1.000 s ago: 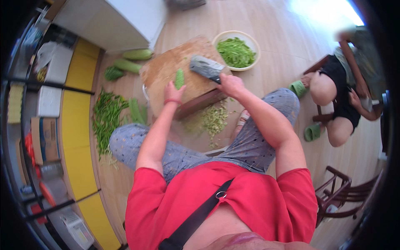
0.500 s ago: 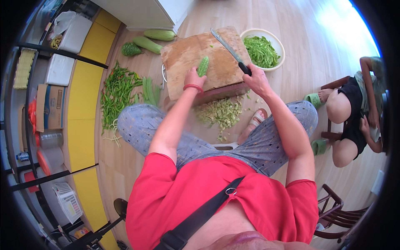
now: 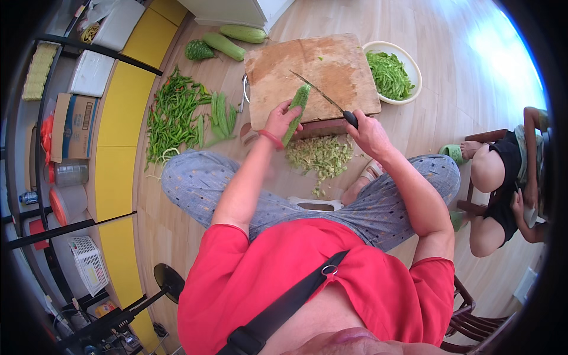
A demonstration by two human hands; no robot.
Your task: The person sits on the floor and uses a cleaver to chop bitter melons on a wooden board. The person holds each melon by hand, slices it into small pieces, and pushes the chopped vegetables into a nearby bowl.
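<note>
Left hand holds green gourd; right hand grips knife.

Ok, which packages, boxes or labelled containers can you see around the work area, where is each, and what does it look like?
Cardboard box: left edge by the yellow strip, brown, oblong, printed panel on its side.
White foam box: just above the cardboard box, square, plain white.
Second white box: top left, rectangular.
Clear jar: below the cardboard box, lying on its side.
No screens or signs show.
</note>
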